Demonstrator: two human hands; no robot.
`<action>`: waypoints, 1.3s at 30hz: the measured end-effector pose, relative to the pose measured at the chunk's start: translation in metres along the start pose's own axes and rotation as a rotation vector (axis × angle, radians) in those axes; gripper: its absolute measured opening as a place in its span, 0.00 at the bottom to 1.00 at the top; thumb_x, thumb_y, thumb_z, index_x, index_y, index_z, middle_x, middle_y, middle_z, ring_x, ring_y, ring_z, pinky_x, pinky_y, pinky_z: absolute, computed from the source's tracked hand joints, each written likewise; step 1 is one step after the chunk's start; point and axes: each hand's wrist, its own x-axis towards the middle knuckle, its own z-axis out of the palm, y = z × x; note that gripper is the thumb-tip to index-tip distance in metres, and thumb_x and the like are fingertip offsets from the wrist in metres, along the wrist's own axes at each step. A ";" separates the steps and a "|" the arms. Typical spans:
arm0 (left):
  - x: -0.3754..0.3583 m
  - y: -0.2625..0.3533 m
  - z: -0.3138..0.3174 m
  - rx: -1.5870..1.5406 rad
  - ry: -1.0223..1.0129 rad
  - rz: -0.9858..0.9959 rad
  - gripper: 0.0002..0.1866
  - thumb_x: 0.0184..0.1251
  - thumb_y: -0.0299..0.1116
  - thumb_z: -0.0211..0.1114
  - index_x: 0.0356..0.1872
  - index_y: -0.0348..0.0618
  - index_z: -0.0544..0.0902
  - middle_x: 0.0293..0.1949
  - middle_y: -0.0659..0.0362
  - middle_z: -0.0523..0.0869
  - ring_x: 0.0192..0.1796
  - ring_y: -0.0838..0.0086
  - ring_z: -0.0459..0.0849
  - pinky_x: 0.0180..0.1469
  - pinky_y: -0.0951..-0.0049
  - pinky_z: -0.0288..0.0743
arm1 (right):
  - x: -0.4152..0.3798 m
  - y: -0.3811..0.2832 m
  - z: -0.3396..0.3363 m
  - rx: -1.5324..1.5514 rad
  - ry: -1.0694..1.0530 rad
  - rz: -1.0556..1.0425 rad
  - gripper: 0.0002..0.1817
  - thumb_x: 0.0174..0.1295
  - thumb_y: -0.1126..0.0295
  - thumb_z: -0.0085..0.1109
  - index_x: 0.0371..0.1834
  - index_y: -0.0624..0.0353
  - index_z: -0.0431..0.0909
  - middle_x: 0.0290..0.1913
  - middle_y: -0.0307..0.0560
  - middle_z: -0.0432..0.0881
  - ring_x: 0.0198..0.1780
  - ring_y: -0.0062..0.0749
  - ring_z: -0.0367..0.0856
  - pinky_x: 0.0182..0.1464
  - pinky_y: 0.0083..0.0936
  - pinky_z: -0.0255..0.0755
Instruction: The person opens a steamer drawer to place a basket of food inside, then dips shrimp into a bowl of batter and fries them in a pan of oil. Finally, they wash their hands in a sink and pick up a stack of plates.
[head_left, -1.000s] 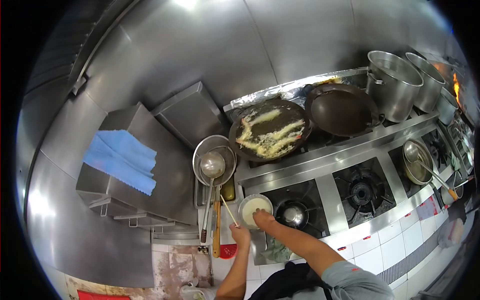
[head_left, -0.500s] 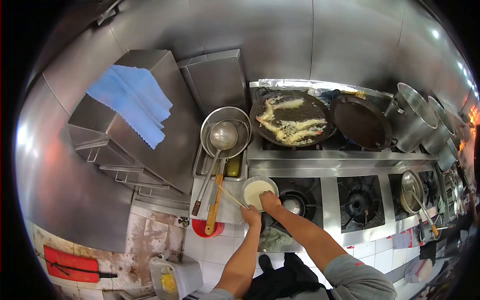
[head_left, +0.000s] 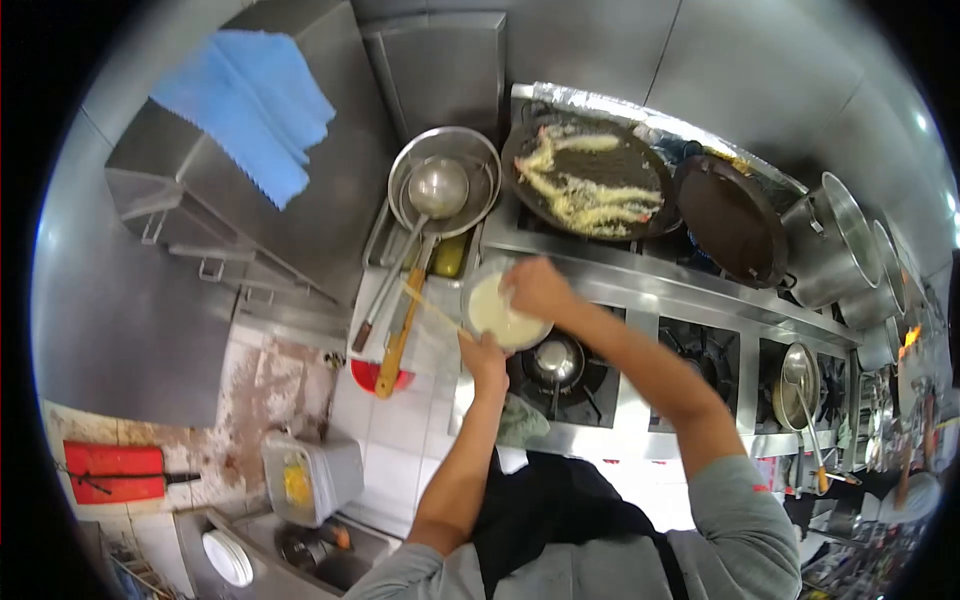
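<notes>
Two woks (head_left: 585,180) on steel stove (head_left: 700,300), tiled front

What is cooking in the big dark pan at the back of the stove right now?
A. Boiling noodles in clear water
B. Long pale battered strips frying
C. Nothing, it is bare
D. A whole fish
B. The dark pan behind the bowl of batter holds several long, pale yellow battered strips lying in oil, while the pan beside it looks bare.
</notes>
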 end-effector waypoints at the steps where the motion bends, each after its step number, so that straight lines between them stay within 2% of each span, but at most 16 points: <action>1: 0.006 0.003 0.006 0.046 -0.031 -0.012 0.17 0.61 0.21 0.49 0.53 0.36 0.68 0.44 0.49 0.79 0.34 0.68 0.84 0.26 0.69 0.83 | 0.010 -0.003 -0.031 0.066 0.045 -0.059 0.12 0.39 0.74 0.57 0.28 0.53 0.87 0.32 0.51 0.85 0.35 0.46 0.84 0.45 0.36 0.77; 4: -0.009 0.058 0.050 0.028 -0.031 -0.053 0.15 0.62 0.22 0.49 0.51 0.37 0.68 0.44 0.49 0.79 0.35 0.68 0.85 0.27 0.70 0.82 | 0.039 -0.013 -0.115 0.107 0.187 -0.133 0.11 0.41 0.77 0.56 0.26 0.56 0.86 0.26 0.53 0.84 0.29 0.49 0.84 0.39 0.35 0.78; 8: 0.001 0.084 0.090 -0.037 -0.147 -0.045 0.14 0.62 0.22 0.49 0.50 0.40 0.68 0.43 0.50 0.80 0.33 0.68 0.84 0.28 0.70 0.80 | 0.062 -0.018 -0.186 0.160 0.179 -0.087 0.10 0.44 0.76 0.57 0.28 0.59 0.86 0.26 0.56 0.84 0.30 0.50 0.84 0.38 0.34 0.78; 10: 0.007 0.089 0.106 -0.038 -0.157 -0.035 0.14 0.62 0.22 0.49 0.50 0.43 0.68 0.42 0.51 0.81 0.32 0.69 0.84 0.28 0.69 0.79 | 0.071 -0.008 -0.199 0.045 0.147 -0.122 0.09 0.45 0.76 0.57 0.29 0.61 0.86 0.27 0.58 0.84 0.31 0.50 0.84 0.39 0.33 0.78; 13: 0.014 0.096 0.124 -0.003 -0.194 -0.020 0.15 0.62 0.22 0.48 0.50 0.43 0.69 0.42 0.51 0.81 0.31 0.69 0.84 0.28 0.70 0.78 | 0.076 0.008 -0.208 0.065 0.152 -0.132 0.10 0.45 0.78 0.57 0.31 0.62 0.85 0.27 0.58 0.83 0.32 0.50 0.84 0.39 0.33 0.77; 15: 0.016 0.099 0.135 -0.044 -0.174 -0.024 0.11 0.62 0.22 0.51 0.45 0.40 0.67 0.40 0.51 0.80 0.32 0.68 0.84 0.25 0.70 0.80 | 0.078 0.010 -0.218 0.072 0.148 -0.108 0.11 0.45 0.78 0.56 0.33 0.63 0.84 0.27 0.58 0.83 0.32 0.49 0.84 0.39 0.33 0.77; 18: 0.021 0.096 0.141 -0.044 -0.196 -0.040 0.11 0.62 0.22 0.52 0.45 0.40 0.67 0.39 0.52 0.79 0.30 0.68 0.83 0.25 0.70 0.80 | 0.080 0.020 -0.223 0.160 0.165 -0.062 0.13 0.47 0.82 0.54 0.37 0.65 0.82 0.29 0.56 0.83 0.32 0.42 0.83 0.39 0.30 0.75; 20: 0.021 0.094 0.143 -0.039 -0.186 -0.041 0.11 0.62 0.21 0.51 0.45 0.40 0.67 0.38 0.52 0.80 0.29 0.69 0.83 0.24 0.70 0.80 | 0.083 0.036 -0.221 0.258 0.150 -0.081 0.13 0.48 0.85 0.52 0.38 0.67 0.80 0.29 0.52 0.83 0.32 0.32 0.81 0.39 0.26 0.74; 21: 0.020 0.095 0.144 -0.034 -0.179 -0.037 0.11 0.62 0.21 0.51 0.45 0.40 0.67 0.37 0.52 0.80 0.28 0.69 0.83 0.24 0.70 0.80 | 0.084 0.042 -0.221 0.261 0.147 -0.083 0.13 0.48 0.85 0.52 0.38 0.67 0.80 0.29 0.52 0.83 0.32 0.32 0.81 0.39 0.26 0.74; 23: 0.021 0.097 0.146 -0.027 -0.169 -0.051 0.11 0.62 0.21 0.51 0.45 0.41 0.67 0.37 0.52 0.80 0.28 0.69 0.83 0.24 0.70 0.80 | 0.084 0.051 -0.222 0.310 0.098 -0.003 0.12 0.49 0.86 0.51 0.37 0.68 0.79 0.29 0.49 0.82 0.33 0.25 0.80 0.39 0.24 0.73; 28: 0.032 0.095 0.153 0.009 -0.189 -0.062 0.11 0.62 0.21 0.51 0.45 0.41 0.68 0.36 0.52 0.80 0.27 0.70 0.83 0.23 0.71 0.79 | 0.097 0.059 -0.236 0.253 0.161 -0.010 0.10 0.52 0.83 0.52 0.37 0.67 0.79 0.27 0.48 0.82 0.32 0.24 0.79 0.37 0.24 0.73; 30: 0.038 0.095 0.156 0.038 -0.238 -0.068 0.15 0.62 0.22 0.50 0.51 0.42 0.67 0.43 0.50 0.81 0.34 0.68 0.84 0.28 0.69 0.78 | 0.104 0.058 -0.252 0.194 0.200 -0.021 0.10 0.53 0.82 0.52 0.37 0.67 0.80 0.27 0.48 0.82 0.31 0.24 0.79 0.37 0.24 0.73; 34: 0.042 0.097 0.167 0.003 -0.222 -0.066 0.12 0.63 0.22 0.51 0.47 0.41 0.68 0.42 0.52 0.80 0.33 0.69 0.84 0.28 0.69 0.81 | 0.124 0.066 -0.283 0.068 0.281 -0.014 0.09 0.54 0.80 0.54 0.38 0.66 0.80 0.27 0.45 0.82 0.31 0.23 0.80 0.37 0.23 0.73; 36: 0.046 0.096 0.171 0.019 -0.235 -0.081 0.16 0.62 0.23 0.50 0.52 0.44 0.68 0.45 0.52 0.81 0.37 0.67 0.85 0.31 0.68 0.79 | 0.132 0.067 -0.300 0.087 0.294 0.022 0.10 0.54 0.80 0.54 0.39 0.65 0.80 0.28 0.43 0.83 0.32 0.22 0.81 0.38 0.23 0.74; 37: 0.047 0.095 0.171 0.016 -0.242 -0.079 0.16 0.62 0.23 0.50 0.52 0.44 0.68 0.45 0.52 0.81 0.37 0.67 0.85 0.31 0.68 0.79 | 0.137 0.073 -0.304 0.142 0.348 0.002 0.12 0.53 0.75 0.52 0.37 0.62 0.84 0.26 0.53 0.83 0.29 0.39 0.83 0.38 0.29 0.76; 39: 0.049 0.092 0.169 0.015 -0.231 -0.086 0.17 0.62 0.24 0.50 0.53 0.43 0.67 0.46 0.52 0.81 0.38 0.66 0.86 0.32 0.67 0.79 | 0.146 0.078 -0.315 0.098 0.351 0.016 0.12 0.52 0.76 0.53 0.37 0.62 0.84 0.27 0.53 0.84 0.30 0.39 0.83 0.38 0.29 0.76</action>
